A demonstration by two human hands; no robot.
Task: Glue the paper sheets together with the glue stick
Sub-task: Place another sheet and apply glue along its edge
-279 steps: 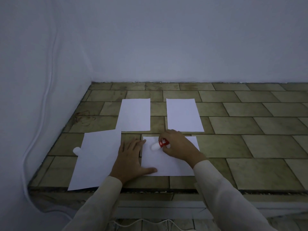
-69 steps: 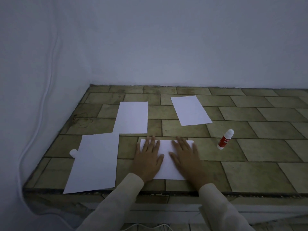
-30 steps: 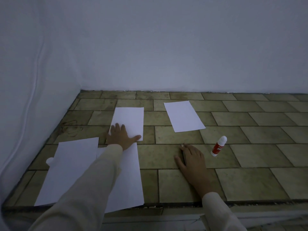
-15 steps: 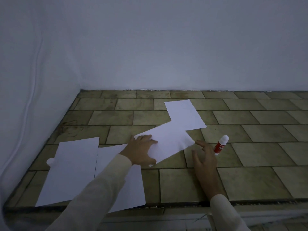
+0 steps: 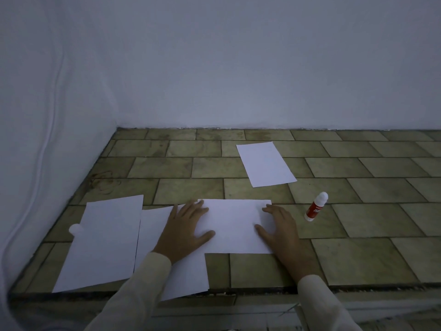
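Head cam: sheet squared up for gluing

Left hand (image 5: 185,229) & right hand (image 5: 281,229) lie flat, fingers spread, gripping nothing, pinning centre sheet (image 5: 232,225) on tiled ledge (image 5: 358,259), prob. steadying it. Glue stick (image 5: 316,207) stands upright just right, within reach.

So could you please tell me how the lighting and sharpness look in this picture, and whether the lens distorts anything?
Head view: dim, bluish, flat light with no glare and only faint shadows; the sheet under both hands and the glue stick are fairly sharp; wide-angle distortion bends the cable on the left wall.
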